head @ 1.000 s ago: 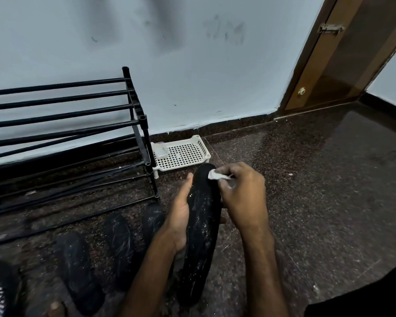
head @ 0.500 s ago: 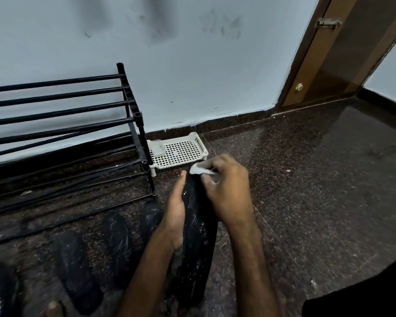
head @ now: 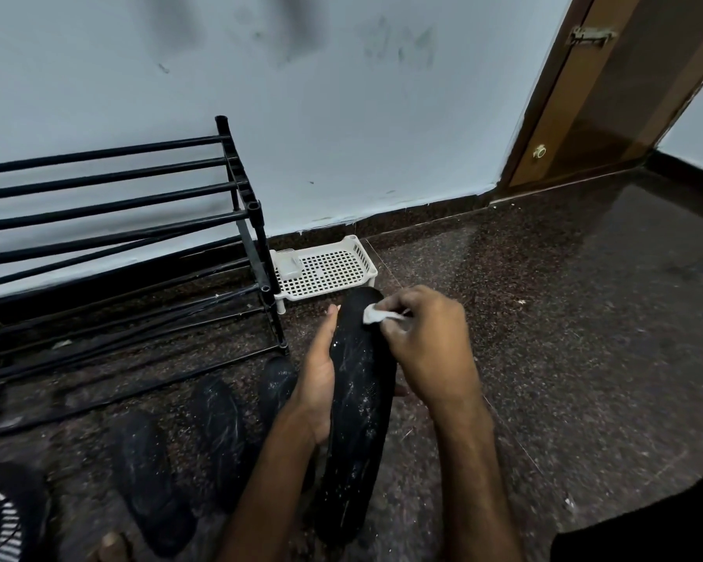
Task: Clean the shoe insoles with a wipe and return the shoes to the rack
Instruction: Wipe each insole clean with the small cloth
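Middle of the frame, low down: a long black insole (head: 358, 399) is held between two hands. Its far tip shows just in front of a white basket tray (head: 325, 273). Pale scratches and white specks cover it.
Left hand (head: 315, 383): it holds the insole by its left edge. The thumb lies straight along that edge. The other fingers go behind the insole, so I cannot tell how they lie.
Right hand (head: 427, 346): its fingertips pinch a small white wipe (head: 376, 315) and press it on the far tip of the insole.
Step now: I think this is the wiping of this insole, up at the tip. Most of its length looks dirty.
How to do it well: hold the insole firm so it does not bend away. Press the wipe flat and rub in long strokes from tip to heel. The wipe is tiny, so turn it to a clean side when it goes grey. Rub the specks near the heel too.
Lower left of the frame: three more dark flat pieces (head: 216, 423), likely insoles, lie on the floor (head: 544, 318). They have specks too and may need the same rub.
Shoe rack (head: 110, 221): black bars, at the left by the wall (head: 341, 115). The shoes go back there at the end.
Writing: I can read no words, brand or label on anything.
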A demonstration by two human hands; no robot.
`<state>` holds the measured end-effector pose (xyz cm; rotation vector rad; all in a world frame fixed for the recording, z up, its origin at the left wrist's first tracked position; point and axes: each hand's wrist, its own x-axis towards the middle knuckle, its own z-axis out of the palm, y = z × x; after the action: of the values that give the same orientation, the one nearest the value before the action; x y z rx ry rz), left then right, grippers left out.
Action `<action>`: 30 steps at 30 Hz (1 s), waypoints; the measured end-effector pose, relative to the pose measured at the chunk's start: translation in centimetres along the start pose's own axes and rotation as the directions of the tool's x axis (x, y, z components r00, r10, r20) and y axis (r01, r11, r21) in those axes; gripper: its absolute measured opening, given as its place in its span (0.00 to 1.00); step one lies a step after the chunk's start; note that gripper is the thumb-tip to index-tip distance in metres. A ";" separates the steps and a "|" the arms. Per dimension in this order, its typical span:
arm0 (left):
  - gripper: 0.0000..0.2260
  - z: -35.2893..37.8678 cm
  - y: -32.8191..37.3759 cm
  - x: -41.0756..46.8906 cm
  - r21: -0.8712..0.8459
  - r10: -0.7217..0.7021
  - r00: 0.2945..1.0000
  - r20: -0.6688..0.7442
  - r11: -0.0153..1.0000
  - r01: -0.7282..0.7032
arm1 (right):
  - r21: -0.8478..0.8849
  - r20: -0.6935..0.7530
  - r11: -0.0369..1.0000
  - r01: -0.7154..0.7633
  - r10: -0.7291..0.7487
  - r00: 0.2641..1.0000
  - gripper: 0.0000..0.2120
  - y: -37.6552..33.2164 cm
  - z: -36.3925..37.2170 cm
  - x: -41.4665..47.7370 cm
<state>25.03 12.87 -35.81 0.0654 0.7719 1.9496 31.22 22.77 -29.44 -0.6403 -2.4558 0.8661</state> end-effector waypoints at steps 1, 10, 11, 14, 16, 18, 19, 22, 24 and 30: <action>0.29 0.1 -0.1 0.1 0.011 0.006 1.000 -0.017 1.000 -0.006 | -0.016 -0.067 1.000 -0.021 0.020 0.998 0.09 0.0 0.0 0.1; 0.29 -0.3 0.4 0.0 0.007 0.034 0.999 0.004 0.999 -0.034 | 0.025 0.039 0.999 0.041 -0.042 0.998 0.09 -0.5 0.2 -0.1; 0.29 -0.2 0.4 0.0 0.023 0.034 0.999 -0.009 0.999 -0.034 | 0.003 -0.033 1.000 0.007 -0.007 0.999 0.09 -0.3 0.0 -0.1; 0.27 0.2 -0.2 0.2 0.020 0.025 1.000 -0.018 0.999 -0.025 | 0.031 -0.150 0.999 0.024 -0.019 0.989 0.09 -1.1 0.2 0.4; 0.26 0.2 -0.4 0.3 0.006 0.032 0.999 -0.004 0.999 -0.032 | 0.086 -0.059 0.990 0.109 -0.104 0.993 0.09 -1.7 0.5 0.4; 0.26 -0.1 -0.2 0.1 -0.009 0.043 0.999 -0.007 0.999 -0.043 | 0.118 0.084 0.981 0.151 -0.162 0.983 0.10 -1.5 0.4 0.1; 0.28 -0.1 -0.1 0.0 -0.010 0.042 0.999 -0.004 0.999 -0.042 | 0.117 0.119 0.984 0.138 -0.152 0.981 0.10 -1.0 0.2 0.0; 0.31 -0.1 0.0 0.0 0.012 0.029 1.000 0.004 1.000 -0.029 | 0.084 0.041 0.994 0.064 -0.068 0.997 0.09 0.4 -0.3 0.0; 0.31 0.1 -0.2 0.2 0.005 0.031 1.000 0.002 1.000 -0.031 | 0.061 -0.034 0.996 0.058 -0.056 0.998 0.08 0.0 -0.1 0.2; 0.33 -0.6 0.3 0.2 -0.020 0.038 0.998 -0.048 0.999 -0.039 | 0.148 0.188 0.979 0.142 -0.169 0.968 0.09 -1.2 0.5 -0.1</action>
<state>24.46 12.61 -36.21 0.0220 0.7867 2.0012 30.72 21.69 -29.03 -0.3210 -2.5547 1.0655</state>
